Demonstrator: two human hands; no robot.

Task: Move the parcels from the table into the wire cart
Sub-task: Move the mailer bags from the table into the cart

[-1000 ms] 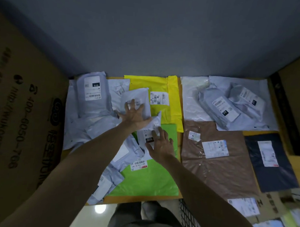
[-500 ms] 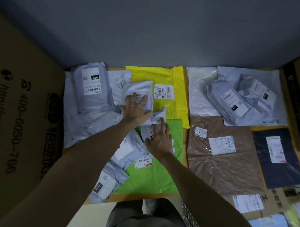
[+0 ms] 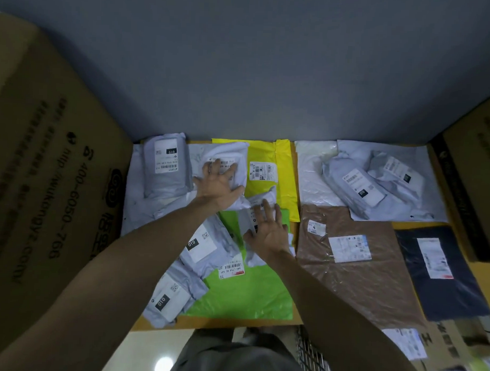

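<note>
On the table [image 3: 233, 325], left hand [image 3: 220, 186] and right hand [image 3: 268, 233] press two pale parcels [image 3: 233, 154] [image 3: 267, 195], fingers [image 3: 211, 169] spread wide.

Parcels [image 3: 354, 272] blanket the table [image 3: 482, 272]; cardboard boxes [image 3: 44, 178] flank both sides.

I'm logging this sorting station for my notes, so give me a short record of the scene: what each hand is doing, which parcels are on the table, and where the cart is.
left hand: spread on a small white parcel
right hand: fingers straight on a small grey parcel lying over the green mailer
other flat parcels: yellow mailer, brown mailer, navy mailer
table: all parcels named lie on it
wire cart: below the table's near edge, only a corner in view
</note>
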